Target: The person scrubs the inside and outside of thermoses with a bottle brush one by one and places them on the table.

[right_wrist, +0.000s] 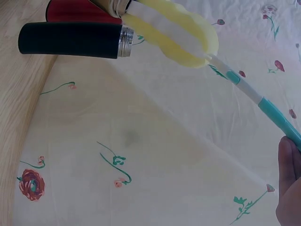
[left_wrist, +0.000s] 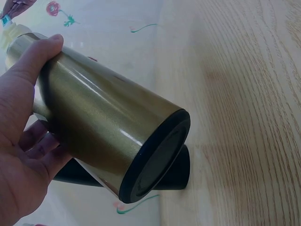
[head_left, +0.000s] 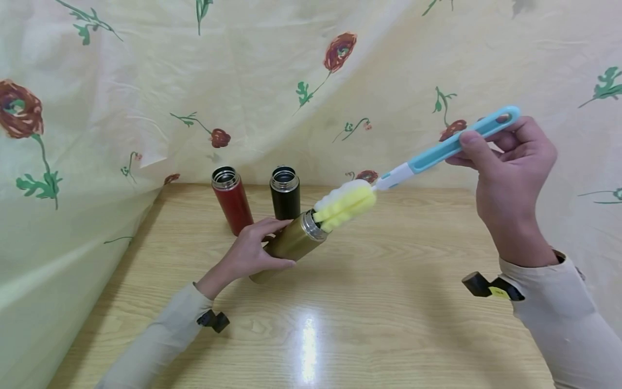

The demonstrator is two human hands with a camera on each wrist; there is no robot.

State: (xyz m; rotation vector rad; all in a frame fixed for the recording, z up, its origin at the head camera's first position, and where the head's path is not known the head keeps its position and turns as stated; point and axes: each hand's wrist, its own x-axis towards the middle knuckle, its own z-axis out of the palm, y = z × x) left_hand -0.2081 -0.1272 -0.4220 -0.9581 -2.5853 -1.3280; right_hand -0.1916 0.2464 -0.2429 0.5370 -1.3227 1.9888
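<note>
My left hand (head_left: pixel 252 251) grips a gold flask (head_left: pixel 290 244), tilted with its open steel mouth up and to the right; its black base (left_wrist: pixel 155 162) faces the left wrist camera. My right hand (head_left: pixel 505 156) holds the blue handle of a bottle brush (head_left: pixel 452 145). The brush's yellow and white sponge head (head_left: pixel 346 202) has its tip inside the flask's mouth. In the right wrist view the sponge head (right_wrist: pixel 174 35) enters the gold flask (right_wrist: pixel 113 4) at the top edge.
A red flask (head_left: pixel 232 200) and a black flask (head_left: pixel 285 192) stand open at the back of the wooden table (head_left: pixel 389 302). A floral cloth (head_left: pixel 146 81) hangs behind and along the left side.
</note>
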